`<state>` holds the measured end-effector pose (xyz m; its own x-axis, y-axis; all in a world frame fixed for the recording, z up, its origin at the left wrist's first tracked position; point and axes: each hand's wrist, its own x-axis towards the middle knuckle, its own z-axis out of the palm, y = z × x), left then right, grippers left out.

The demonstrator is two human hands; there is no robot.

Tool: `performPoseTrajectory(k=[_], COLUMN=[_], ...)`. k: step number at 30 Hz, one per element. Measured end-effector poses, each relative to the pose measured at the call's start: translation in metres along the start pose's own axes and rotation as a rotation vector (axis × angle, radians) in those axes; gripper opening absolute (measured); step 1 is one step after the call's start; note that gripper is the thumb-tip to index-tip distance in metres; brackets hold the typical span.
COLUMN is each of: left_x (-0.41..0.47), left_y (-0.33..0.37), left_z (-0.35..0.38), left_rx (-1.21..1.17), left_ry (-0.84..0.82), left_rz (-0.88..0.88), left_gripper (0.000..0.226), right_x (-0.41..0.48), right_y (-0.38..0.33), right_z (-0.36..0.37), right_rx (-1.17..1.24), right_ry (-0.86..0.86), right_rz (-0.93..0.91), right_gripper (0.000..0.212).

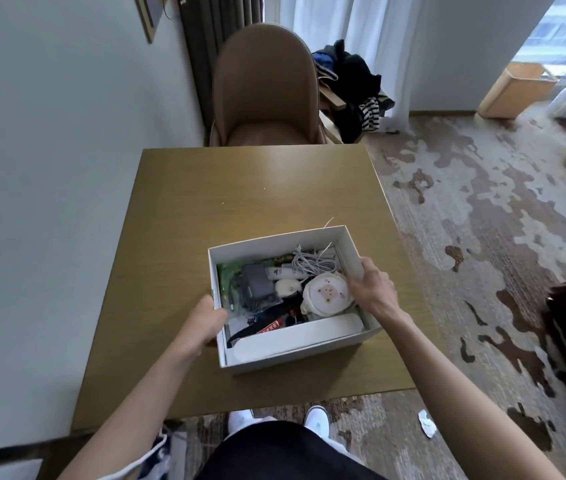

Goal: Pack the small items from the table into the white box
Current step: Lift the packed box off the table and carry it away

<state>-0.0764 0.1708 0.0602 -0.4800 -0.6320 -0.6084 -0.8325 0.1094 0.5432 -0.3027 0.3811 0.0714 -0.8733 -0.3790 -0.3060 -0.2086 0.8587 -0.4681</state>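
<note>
The white box [274, 242] stands on the near half of the brown table [205, 188], filled with small items. Inside lie a coiled grey cable [311, 261], a round white device [326, 292], a grey pouch [257, 285], a small white bottle [283, 271], a black comb [286, 304] and a long white case [295, 336]. My left hand [203, 323] grips the box's left wall, thumb over the rim. My right hand [373, 285] holds the right wall, fingers curled inside next to the round device.
A brown chair [264, 88] stands behind the table's far edge, with dark clothes [354, 84] piled to its right. A wall runs along the left. Patterned carpet lies to the right, with a crumpled paper [427, 424] near my feet.
</note>
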Motion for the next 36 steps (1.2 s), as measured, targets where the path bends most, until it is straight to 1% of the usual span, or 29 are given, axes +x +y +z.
performPoseTrajectory(k=[2,3,5,8,14,17,20,22,25,27,29,33,36], left_x=[0.002,0.003,0.004,0.005,-0.011,-0.02,-0.026,-0.035,-0.05,-0.055,-0.057,-0.047,-0.037], left_y=[0.0,0.0,0.002,0.016,0.084,0.129,0.18,0.214,0.262,0.288,0.312,0.355,0.388], left_z=[-0.001,-0.001,0.0,0.006,0.047,0.087,0.139,0.176,0.229,0.258,0.284,0.324,0.345], left_rx=[0.017,0.034,0.065,0.098,0.198,0.227,0.181,0.164,0.15,0.17,0.172,0.157,0.154], left_ry=[0.002,-0.001,0.0,0.018,0.035,0.042,0.031,0.039,0.045,0.043,0.035,0.02,0.001], left_rz=[0.025,0.038,0.071,0.148,0.261,0.279,0.277,0.268,0.239,0.241,0.243,0.249,0.29], left_gripper=[0.039,0.036,0.034,0.036,0.042,0.042,0.043,0.04,0.047,0.044,0.04,0.041,0.044], right_x=[0.0,-0.001,-0.006,-0.012,0.001,0.026,0.059,0.081,0.11,0.126,0.139,0.164,0.18], right_y=[0.007,0.01,0.015,0.028,0.086,0.129,0.174,0.206,0.255,0.284,0.31,0.356,0.382], right_z=[-0.004,-0.006,-0.006,-0.009,-0.053,-0.087,-0.132,-0.165,-0.21,-0.235,-0.258,-0.296,-0.317], right_rx=[0.03,0.05,0.048,0.021,0.092,0.094,0.064,0.041,-0.002,-0.018,-0.027,-0.012,-0.014], right_ry=[-0.053,-0.078,-0.077,0.0,0.104,0.137,0.152,0.153,0.15,0.131,0.116,0.101,0.128], right_rz=[0.062,0.083,0.086,0.065,0.109,0.134,0.156,0.13,0.065,0.035,0.02,0.016,0.032], right_gripper=[0.027,0.026,0.033,0.037,0.043,0.043,0.038,0.035,0.032,0.033,0.033,0.032,0.029])
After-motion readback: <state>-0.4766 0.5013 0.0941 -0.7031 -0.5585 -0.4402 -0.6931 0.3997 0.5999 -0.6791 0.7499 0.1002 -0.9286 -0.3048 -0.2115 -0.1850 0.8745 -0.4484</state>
